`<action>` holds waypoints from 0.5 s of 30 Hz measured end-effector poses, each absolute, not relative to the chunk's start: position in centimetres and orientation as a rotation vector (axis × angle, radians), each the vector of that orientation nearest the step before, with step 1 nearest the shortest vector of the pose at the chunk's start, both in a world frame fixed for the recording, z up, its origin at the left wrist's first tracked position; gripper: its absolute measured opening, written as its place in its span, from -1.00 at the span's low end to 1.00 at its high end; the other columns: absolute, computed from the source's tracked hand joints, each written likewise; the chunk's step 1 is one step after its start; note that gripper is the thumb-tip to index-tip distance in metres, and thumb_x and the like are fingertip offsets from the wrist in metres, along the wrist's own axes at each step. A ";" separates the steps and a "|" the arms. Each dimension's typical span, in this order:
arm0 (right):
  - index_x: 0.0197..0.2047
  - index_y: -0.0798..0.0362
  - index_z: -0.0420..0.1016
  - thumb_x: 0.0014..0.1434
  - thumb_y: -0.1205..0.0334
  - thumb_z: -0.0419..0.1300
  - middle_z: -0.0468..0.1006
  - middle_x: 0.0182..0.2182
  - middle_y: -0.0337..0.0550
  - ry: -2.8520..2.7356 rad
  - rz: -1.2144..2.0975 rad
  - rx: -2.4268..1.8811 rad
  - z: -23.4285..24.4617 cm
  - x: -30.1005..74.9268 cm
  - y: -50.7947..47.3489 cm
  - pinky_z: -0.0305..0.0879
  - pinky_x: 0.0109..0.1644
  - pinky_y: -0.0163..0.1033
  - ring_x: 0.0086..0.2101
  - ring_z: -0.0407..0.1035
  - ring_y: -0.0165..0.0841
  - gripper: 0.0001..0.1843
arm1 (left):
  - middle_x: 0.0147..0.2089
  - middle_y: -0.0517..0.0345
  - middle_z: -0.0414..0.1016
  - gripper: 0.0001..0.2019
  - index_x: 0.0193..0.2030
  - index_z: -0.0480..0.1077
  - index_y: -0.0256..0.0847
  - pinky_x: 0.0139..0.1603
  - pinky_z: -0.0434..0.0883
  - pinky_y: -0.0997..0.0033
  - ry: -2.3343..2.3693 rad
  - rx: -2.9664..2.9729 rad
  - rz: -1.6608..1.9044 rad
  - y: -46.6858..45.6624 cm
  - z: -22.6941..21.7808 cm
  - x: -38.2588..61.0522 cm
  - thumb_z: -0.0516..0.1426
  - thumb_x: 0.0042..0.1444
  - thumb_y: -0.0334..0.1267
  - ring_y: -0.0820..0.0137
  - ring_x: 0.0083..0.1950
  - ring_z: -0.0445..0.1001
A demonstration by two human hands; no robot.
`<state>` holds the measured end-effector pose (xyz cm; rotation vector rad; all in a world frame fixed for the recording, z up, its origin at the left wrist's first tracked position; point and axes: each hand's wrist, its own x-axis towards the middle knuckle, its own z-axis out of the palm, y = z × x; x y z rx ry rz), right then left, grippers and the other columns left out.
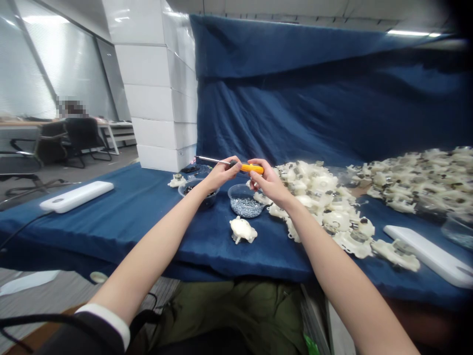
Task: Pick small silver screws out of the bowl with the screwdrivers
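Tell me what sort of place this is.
Probably an office room used as a makeshift assembly bench: heaps of white plastic parts and a glass bowl of small metal pieces lie on a blue-covered table, an orange-handled screwdriver is in hand, and office chairs stand behind.

The blue cloth (111, 217) shows between the left hand (221, 176) and the long white pad (76, 196), so a hand could slide through there. On the other side, the big pile of white plastic parts (314, 197) blocks the way past the right hand (268, 182). In front, the glass bowl of screws (244, 201) and the white part (243, 230) stand in the way, with a small gap between them.
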<state>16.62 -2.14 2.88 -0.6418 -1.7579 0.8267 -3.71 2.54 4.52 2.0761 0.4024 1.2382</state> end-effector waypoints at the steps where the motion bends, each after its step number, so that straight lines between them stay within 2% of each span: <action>1: 0.17 -0.13 0.27 0.30 -0.11 0.25 0.42 -0.33 -0.29 -1.761 0.820 -0.644 2.8 16.6 -2.1 0.33 -0.43 -0.23 -0.47 0.37 -0.40 -0.52 | -0.53 0.30 0.18 -0.53 -0.25 0.35 -0.21 -0.51 0.12 0.48 0.398 2.068 1.235 2.6 4.5 -3.7 0.19 0.23 0.23 0.54 -0.53 0.15; 7: 0.15 -0.13 0.26 0.30 -0.10 0.24 0.41 -0.34 -0.31 -1.749 0.825 -0.660 2.8 16.5 -2.1 0.33 -0.44 -0.25 -0.48 0.39 -0.41 -0.54 | -0.54 0.31 0.18 -0.53 -0.26 0.34 -0.21 -0.50 0.12 0.48 0.386 2.064 1.223 2.9 4.5 -3.7 0.20 0.23 0.22 0.54 -0.54 0.15; 15: 0.09 -0.13 0.31 0.23 0.10 0.27 0.47 -0.18 -0.27 -1.632 0.976 -0.683 3.4 16.4 -2.9 0.32 -0.42 -0.30 -0.44 0.41 -0.46 -0.61 | -0.51 0.30 0.21 -0.56 -0.22 0.37 -0.24 -0.49 0.11 0.49 0.422 2.131 1.244 2.4 4.4 -3.8 0.19 0.26 0.17 0.54 -0.51 0.17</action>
